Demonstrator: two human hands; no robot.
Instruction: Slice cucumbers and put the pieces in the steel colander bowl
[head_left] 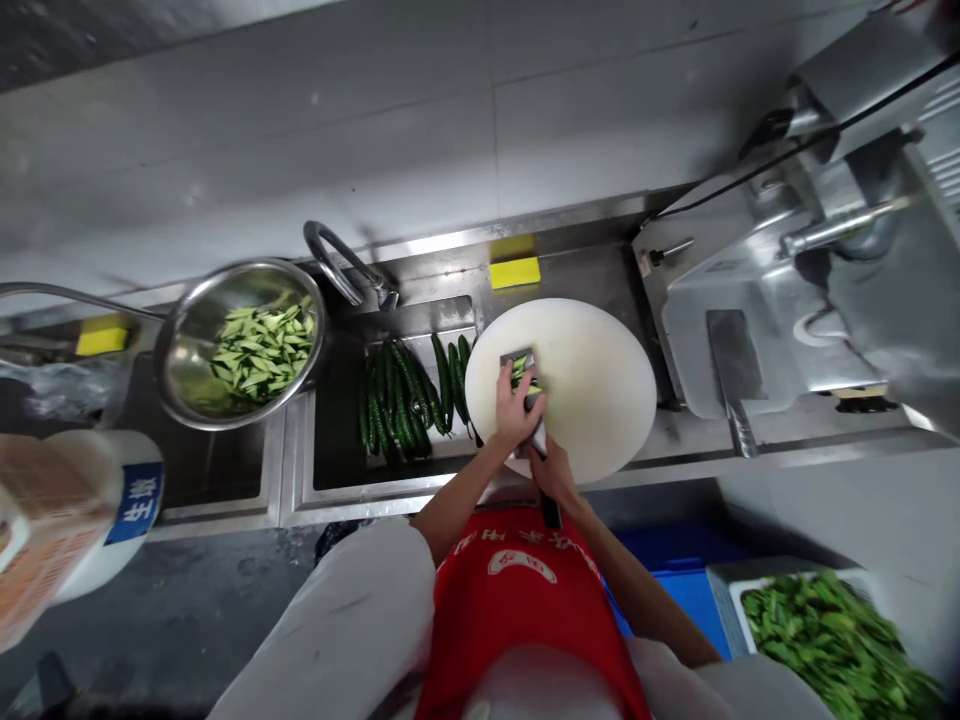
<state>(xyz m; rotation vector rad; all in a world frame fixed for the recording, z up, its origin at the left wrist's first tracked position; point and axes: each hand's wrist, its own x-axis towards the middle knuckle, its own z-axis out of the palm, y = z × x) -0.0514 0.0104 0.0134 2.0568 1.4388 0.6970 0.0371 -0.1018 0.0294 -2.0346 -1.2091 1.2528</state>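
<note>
On the round white cutting board (592, 390), my left hand (513, 408) has its fingers closed over green cucumber pieces (519, 372). My right hand (553, 470) grips the black handle of a knife (539, 438), whose metal blade lies beside and partly under my left hand. How far the blade reaches is partly hidden by the fingers. Left of the board, whole dark green cucumbers (401, 395) lie together in the sink. Farther left, a steel bowl (171, 345) holds many pale green cut slices (262, 345).
A faucet (349, 262) rises behind the sink. A yellow sponge (514, 272) sits behind the board. On the right are a metal slicing machine (840, 220) and a cleaver (731, 370). Leafy greens (832, 640) fill a crate at lower right. A labelled container (97, 510) stands at left.
</note>
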